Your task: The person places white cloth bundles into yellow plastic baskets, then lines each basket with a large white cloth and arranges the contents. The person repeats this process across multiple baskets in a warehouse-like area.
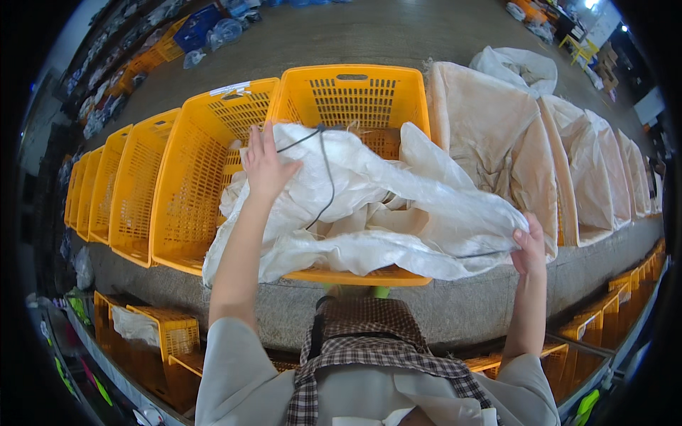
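While our right grip (pixel 528 243) pinches the edge of the white sack (pixel 462 202) at its far right end, our left grip (pixel 266 167) rests with fingers spread on the upper left side. The sack lies rumpled across the top of a yellow crate (pixel 398 77), sagging partly into it and draping over the neighbouring crate (pixel 186 163) on the left. We judge it light, soft and floppy, perhaps a little slippery, and best held by the folded edges at opposite sides. A thin dark cord (pixel 329 168) trails over the cloth and could snag. Close by on our right, a pale liner (pixel 490 110) might catch loose folds.
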The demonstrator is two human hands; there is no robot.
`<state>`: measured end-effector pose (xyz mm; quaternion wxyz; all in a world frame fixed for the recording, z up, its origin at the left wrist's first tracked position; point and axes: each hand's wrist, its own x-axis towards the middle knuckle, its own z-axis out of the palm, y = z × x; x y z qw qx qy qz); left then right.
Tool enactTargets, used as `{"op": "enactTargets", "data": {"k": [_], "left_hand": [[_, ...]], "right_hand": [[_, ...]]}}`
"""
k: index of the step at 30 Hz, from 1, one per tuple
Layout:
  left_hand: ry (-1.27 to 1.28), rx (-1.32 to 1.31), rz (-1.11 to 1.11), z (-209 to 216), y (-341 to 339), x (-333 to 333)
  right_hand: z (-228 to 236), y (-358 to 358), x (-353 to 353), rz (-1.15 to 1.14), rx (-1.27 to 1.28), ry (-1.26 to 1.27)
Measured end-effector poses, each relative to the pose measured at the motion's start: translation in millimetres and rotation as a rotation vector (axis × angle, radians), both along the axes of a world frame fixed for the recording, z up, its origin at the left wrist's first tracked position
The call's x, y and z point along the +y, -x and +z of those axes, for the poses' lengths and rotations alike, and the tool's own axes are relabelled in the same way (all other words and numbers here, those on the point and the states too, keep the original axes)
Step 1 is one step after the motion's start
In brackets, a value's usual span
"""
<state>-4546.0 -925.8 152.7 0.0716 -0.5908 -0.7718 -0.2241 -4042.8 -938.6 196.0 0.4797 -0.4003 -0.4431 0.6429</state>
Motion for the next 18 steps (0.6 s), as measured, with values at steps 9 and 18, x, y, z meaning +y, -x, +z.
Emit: {"op": "enactTargets", "data": {"k": [9,18], "left_hand": [[0.066,-0.297,-0.141,-26,97,55],[-0.126,-0.866,-0.429,50,120,33]], "right_hand": [[-3,0,23,-0.443,-1.779,-0.419],[-60,255,74,0.354,-1.862,-0.277]]}}
